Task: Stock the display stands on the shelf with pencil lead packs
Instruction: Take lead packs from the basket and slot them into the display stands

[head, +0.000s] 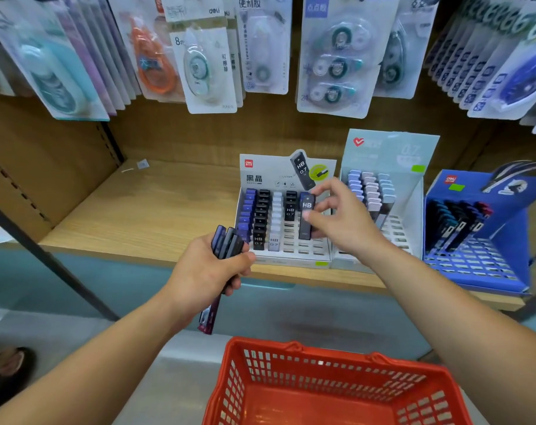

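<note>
A white display stand (291, 253) sits on the wooden shelf (144, 216), partly filled with rows of purple, black and white lead packs. My right hand (337, 222) pinches one dark pack marked HB (306, 216) upright over the stand's right-hand slots. My left hand (208, 271) grips a bundle of several dark and purple lead packs (226, 240) in front of the stand's left corner; the bundle's lower ends stick out below the hand.
A second pale stand (392, 216) with pastel packs and a blue stand (481, 259) with dark packs stand to the right. Correction-tape blister cards (205, 62) hang above. A red basket (337, 388) sits below, near me.
</note>
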Demonstrator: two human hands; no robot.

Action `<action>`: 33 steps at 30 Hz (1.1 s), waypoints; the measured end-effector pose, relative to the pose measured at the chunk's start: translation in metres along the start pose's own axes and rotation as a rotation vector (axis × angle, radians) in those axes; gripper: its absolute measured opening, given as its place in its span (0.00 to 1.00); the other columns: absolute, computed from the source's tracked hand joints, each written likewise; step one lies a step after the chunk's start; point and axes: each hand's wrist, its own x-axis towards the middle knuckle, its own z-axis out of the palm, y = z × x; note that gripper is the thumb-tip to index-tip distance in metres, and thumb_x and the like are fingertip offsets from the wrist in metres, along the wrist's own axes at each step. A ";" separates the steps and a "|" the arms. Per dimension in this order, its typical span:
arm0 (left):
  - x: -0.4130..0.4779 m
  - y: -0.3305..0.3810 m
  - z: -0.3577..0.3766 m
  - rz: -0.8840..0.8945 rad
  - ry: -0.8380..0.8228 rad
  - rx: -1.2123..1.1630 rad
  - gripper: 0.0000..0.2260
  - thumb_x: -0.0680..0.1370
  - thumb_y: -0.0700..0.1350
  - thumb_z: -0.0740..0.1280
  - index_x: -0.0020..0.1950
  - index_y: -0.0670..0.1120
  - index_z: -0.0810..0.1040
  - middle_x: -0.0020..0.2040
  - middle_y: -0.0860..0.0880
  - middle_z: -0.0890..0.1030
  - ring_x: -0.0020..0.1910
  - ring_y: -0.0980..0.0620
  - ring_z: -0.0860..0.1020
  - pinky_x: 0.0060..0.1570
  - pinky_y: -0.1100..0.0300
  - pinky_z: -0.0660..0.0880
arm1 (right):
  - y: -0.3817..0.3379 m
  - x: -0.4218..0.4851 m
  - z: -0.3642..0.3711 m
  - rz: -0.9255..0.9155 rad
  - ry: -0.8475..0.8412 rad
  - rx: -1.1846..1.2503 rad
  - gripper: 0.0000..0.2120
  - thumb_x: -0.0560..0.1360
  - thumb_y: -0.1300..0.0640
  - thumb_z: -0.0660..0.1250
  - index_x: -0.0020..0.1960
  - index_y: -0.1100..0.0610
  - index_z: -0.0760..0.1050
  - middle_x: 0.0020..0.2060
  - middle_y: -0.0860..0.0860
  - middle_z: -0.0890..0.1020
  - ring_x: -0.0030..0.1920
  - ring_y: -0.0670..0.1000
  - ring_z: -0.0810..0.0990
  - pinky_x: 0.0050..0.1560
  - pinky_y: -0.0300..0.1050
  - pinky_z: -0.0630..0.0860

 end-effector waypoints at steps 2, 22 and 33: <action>0.001 -0.001 -0.004 -0.017 0.019 -0.007 0.05 0.77 0.40 0.73 0.50 0.40 0.79 0.33 0.47 0.81 0.27 0.53 0.74 0.28 0.62 0.72 | 0.006 0.013 0.006 -0.055 0.102 -0.020 0.09 0.77 0.59 0.72 0.50 0.49 0.73 0.43 0.53 0.81 0.40 0.51 0.84 0.41 0.51 0.85; 0.001 -0.001 -0.013 -0.034 0.029 -0.073 0.04 0.79 0.38 0.70 0.52 0.39 0.77 0.35 0.45 0.82 0.28 0.51 0.77 0.28 0.61 0.74 | 0.034 0.034 0.040 -0.174 0.145 -0.318 0.03 0.78 0.60 0.70 0.48 0.52 0.81 0.39 0.43 0.81 0.42 0.38 0.79 0.45 0.31 0.72; -0.004 0.011 0.011 0.026 -0.073 -0.048 0.04 0.78 0.39 0.72 0.47 0.42 0.78 0.33 0.46 0.81 0.26 0.52 0.74 0.27 0.59 0.72 | -0.034 -0.027 0.032 -0.176 -0.135 0.104 0.04 0.78 0.58 0.70 0.49 0.54 0.84 0.39 0.50 0.85 0.39 0.48 0.84 0.43 0.45 0.82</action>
